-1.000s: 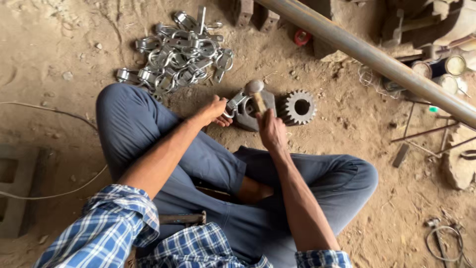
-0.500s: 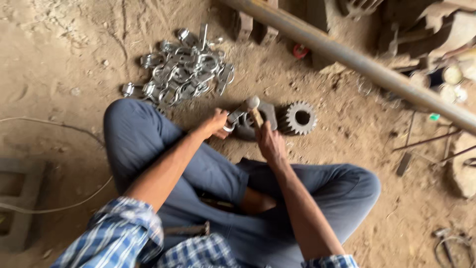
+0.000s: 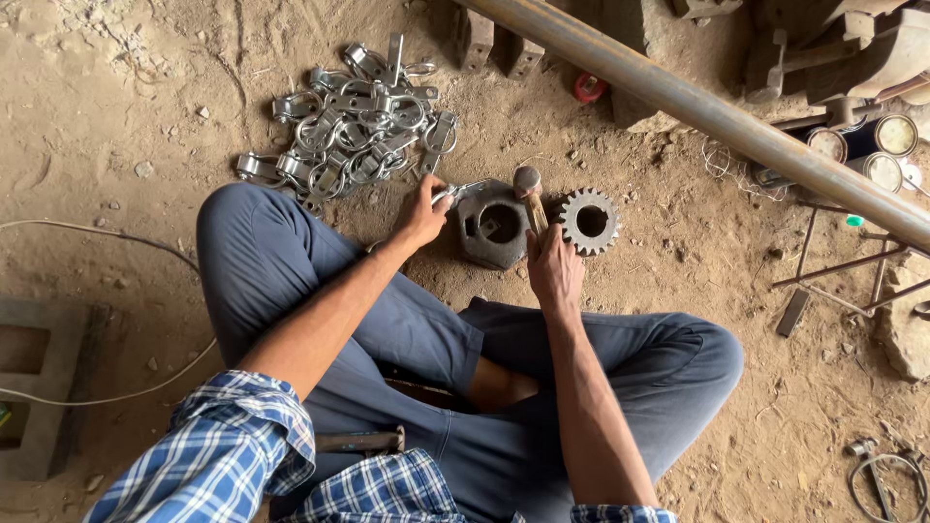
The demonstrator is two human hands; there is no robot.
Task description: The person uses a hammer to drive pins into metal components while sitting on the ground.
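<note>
The person sits cross-legged on the dirt floor [image 3: 116, 116], knees spread, with a long steel pipe [image 3: 697, 107] running diagonally across the upper right, well apart from the work. Directly ahead of the legs, between the two hands, lies the dark metal block [image 3: 492, 225], a heavy angular piece with a round hole through its middle, serving as the bearing surface. The work lies forward of both hands, and the left hand is the nearer to it. The left hand [image 3: 422, 215] is closed around a small bright metal clip [image 3: 455, 192], held at the block's upper left edge; whether the clip rests on the block or sits just above it cannot be told. The clip's long axis runs roughly left to right, pointing toward the block's centre. The right hand [image 3: 554, 269] is wrapped firmly around the wooden handle of a hammer [image 3: 529, 194], whose handle runs nearly straight away from the person and whose rounded head sits at the block's upper right corner, just beside the clip's free end. Just beside the block on the right lies a toothed gear [image 3: 589, 221], flat on the ground and untouched. A pile of similar bright clips [image 3: 358, 121] lies near the left knee, beyond the left hand.
</note>
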